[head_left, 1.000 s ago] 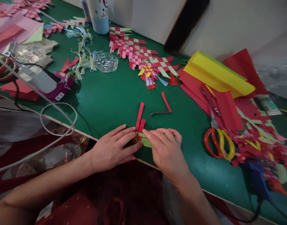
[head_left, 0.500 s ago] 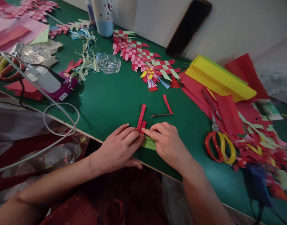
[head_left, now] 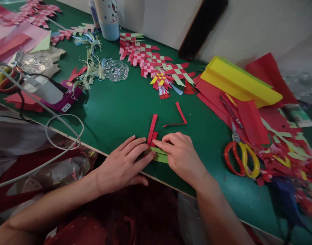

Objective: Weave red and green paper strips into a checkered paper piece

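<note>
My left hand (head_left: 123,165) and my right hand (head_left: 179,153) meet at the front edge of the green table, fingertips almost touching. Two narrow red paper strips (head_left: 152,130) stand up between them, and green paper strips (head_left: 159,157) run out under my right palm. The left fingertips press on the crossing of these strips, and the right fingers lie over the green ones. The crossing itself is mostly hidden by my fingers. A loose bent red strip (head_left: 179,117) lies just beyond, touching neither hand.
Woven red-and-green paper pieces (head_left: 156,63) lie beyond the hands. To the right are orange-and-yellow scissors (head_left: 241,160), yellow paper (head_left: 240,81) and red scraps. At the left are a purple-and-white device (head_left: 66,98), a cable loop (head_left: 64,131) and a tray of beads (head_left: 116,70).
My right hand has shifted up and left, closer to the red strips, and more of the green strips shows under it. The camera view has moved slightly.
</note>
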Motion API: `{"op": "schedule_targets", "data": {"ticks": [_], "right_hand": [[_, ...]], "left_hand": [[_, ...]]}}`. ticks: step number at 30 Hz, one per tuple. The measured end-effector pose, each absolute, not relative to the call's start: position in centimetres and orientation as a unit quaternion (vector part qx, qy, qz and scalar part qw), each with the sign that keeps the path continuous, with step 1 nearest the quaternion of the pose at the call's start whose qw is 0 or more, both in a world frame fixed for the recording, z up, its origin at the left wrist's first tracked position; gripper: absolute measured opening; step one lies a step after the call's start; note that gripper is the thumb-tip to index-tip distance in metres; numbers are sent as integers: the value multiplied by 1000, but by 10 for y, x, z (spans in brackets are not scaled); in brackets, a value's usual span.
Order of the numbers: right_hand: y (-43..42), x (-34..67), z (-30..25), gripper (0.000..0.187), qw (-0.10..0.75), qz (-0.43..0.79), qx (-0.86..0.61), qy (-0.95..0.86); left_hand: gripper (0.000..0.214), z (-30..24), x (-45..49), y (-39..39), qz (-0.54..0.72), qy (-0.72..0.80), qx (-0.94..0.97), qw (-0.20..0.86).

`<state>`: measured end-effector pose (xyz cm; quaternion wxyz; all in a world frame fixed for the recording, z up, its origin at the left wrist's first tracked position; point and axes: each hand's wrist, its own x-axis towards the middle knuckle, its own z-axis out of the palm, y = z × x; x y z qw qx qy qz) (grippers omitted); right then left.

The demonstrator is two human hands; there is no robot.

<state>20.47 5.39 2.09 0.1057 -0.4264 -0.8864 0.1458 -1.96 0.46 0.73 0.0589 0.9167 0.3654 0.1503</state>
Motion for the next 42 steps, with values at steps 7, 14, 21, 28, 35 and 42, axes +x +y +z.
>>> {"op": "schedule_targets", "data": {"ticks": [7,14,21,28,35,42], "right_hand": [[55,204,23,43,117,138,-421,-889],[49,202,29,18,113,144,-446,-876],[47,200,26,6,119,154,-459,-867],[48,200,25,7,123,158,-461,-864],[49,200,25,13,123,158,-458,-866],[44,200,26,12,114,146,-460,-868]], "left_hand": [[62,4,-34,0,132,351,925,60],[66,-3,-34,-1,126,354,925,54],[68,-6,-35,-1,114,349,929,47],[72,-4,-38,-1,108,341,932,58],[65,-2,-48,4,100,296,946,92],[63,0,-50,7,93,299,944,100]]}}
